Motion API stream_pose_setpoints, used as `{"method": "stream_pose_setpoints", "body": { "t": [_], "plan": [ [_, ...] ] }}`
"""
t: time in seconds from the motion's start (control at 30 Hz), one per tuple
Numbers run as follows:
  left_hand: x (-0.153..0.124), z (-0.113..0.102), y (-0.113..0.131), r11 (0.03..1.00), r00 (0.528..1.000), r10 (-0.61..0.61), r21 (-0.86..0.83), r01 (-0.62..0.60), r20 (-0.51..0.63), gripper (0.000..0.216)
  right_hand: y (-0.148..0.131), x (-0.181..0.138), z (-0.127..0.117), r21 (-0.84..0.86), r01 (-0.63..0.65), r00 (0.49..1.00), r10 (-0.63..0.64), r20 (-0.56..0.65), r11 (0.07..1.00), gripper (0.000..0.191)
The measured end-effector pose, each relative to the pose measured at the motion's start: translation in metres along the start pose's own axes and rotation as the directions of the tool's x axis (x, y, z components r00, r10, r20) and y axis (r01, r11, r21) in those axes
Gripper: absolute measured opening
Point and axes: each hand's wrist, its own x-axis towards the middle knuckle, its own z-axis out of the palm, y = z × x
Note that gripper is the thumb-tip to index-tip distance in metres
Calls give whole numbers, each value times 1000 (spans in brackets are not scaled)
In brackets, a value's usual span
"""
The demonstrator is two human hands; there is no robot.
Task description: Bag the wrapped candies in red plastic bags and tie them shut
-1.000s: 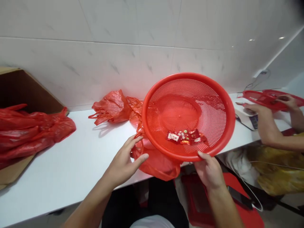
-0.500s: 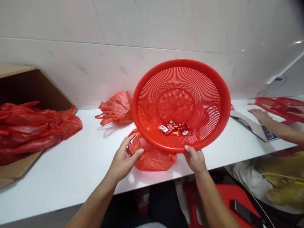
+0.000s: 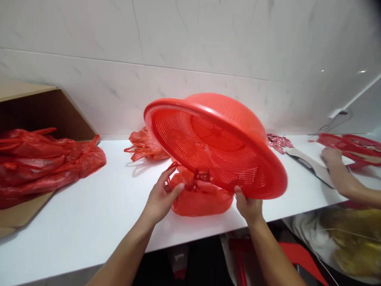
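Observation:
My right hand (image 3: 248, 206) grips the near rim of a round red perforated basket (image 3: 214, 143), which is tipped steeply forward over a red plastic bag (image 3: 202, 196) on the white counter (image 3: 98, 214). Small red wrapped candies (image 3: 202, 174) fall from the basket's lower edge into the bag's mouth. My left hand (image 3: 160, 196) pinches the bag's left edge and holds it open.
A cardboard box (image 3: 38, 107) with filled red bags (image 3: 44, 163) stands at the left. Another red bag (image 3: 144, 145) lies by the wall. At the right, another person's hand (image 3: 331, 157) rests near a scale (image 3: 311, 163) and red baskets (image 3: 348, 143); loose candies (image 3: 278, 141) lie behind.
The basket has tipped from nearly face-on to steeply forward over the bag. The candies slid from its lower rim toward the bag's mouth. My left hand keeps its hold on the bag.

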Motion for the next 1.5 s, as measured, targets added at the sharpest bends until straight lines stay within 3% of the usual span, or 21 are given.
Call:
{"method": "stream_pose_setpoints", "body": {
  "t": [0.07, 0.17, 0.23, 0.33, 0.43, 0.53, 0.67, 0.87, 1.0, 1.07, 1.17, 1.2, 1.23, 1.27, 1.33, 1.37, 1.4, 1.43, 1.5],
  "plan": [
    [-1, -3, -2, 999, 1000, -12, 36, 12, 2, 80, -4, -4, 6, 32, -57, 996, 59, -64, 998, 29],
    [-2, -10, -7, 993, 999, 30, 115, -26, -32, 77, -15, 0, 9, 149, -226, 960, 246, -133, 963, 34],
    [-2, -15, -10, 983, 996, 78, 173, -68, -51, 73, -19, 8, 5, 255, -307, 899, 367, -238, 917, 32],
    [-4, -21, -13, 973, 994, 95, 218, -81, -57, 72, -11, 21, -17, 497, -322, 752, 537, -382, 806, 27],
    [-8, -25, -12, 975, 994, 82, 213, -63, -79, 72, 11, 28, -55, 719, -295, 655, 681, -328, 630, 21],
    [-12, -26, -8, 977, 993, 67, 208, -45, -97, 72, 41, 26, -99, 793, -315, 576, 769, -278, 522, 22],
    [-15, -24, -4, 974, 993, 60, 223, -36, -105, 71, 76, 15, -144, 816, -454, 389, 904, -180, 358, 16],
    [-19, -27, 2, 936, 987, 155, 328, -130, -51, 66, 117, 18, -163, 814, -538, 230, 967, -110, 220, 15],
    [-25, -34, 6, 903, 985, 170, 400, -158, 4, 63, 120, 30, -159, 772, -618, 152, 986, -65, 147, 8],
    [-30, -36, 8, 890, 985, 166, 424, -166, 37, 61, 112, 28, -151, 720, -664, 166, 979, -120, 201, 15],
    [-36, -39, 12, 844, 979, 180, 497, -202, 92, 57, 90, 11, -123, 560, -696, 254, 884, -393, 449, 23],
    [-37, -40, 14, 821, 975, 192, 526, -222, 111, 56, 81, 4, -109, 492, -695, 305, 835, -458, 524, 25],
    [-37, -41, 16, 800, 971, 199, 550, -238, 131, 55, 71, -2, -94, 416, -696, 391, 795, -463, 585, 28],
    [-36, -42, 18, 788, 969, 199, 563, -247, 148, 55, 61, -7, -77, 328, -696, 510, 761, -401, 639, 32],
    [-28, -44, 24, 799, 969, 177, 550, -242, 170, 54, 38, -8, -41, 33, -610, 789, 611, -62, 792, 41],
    [-23, -45, 27, 817, 971, 163, 528, -233, 175, 53, 27, -4, -24, -106, -504, 853, 513, 98, 857, 42],
    [-16, -45, 31, 836, 971, 158, 500, -228, 177, 52, 15, 4, -9, -211, -389, 881, 429, 198, 897, 40],
    [-10, -45, 36, 853, 971, 164, 470, -229, 176, 52, 4, 14, 5, -273, -299, 899, 366, 241, 914, 37],
    [0, -45, 47, 882, 965, 207, 396, -256, 161, 50, -18, 36, 22, -290, -197, 942, 263, 209, 937, 30]
  ]
}}
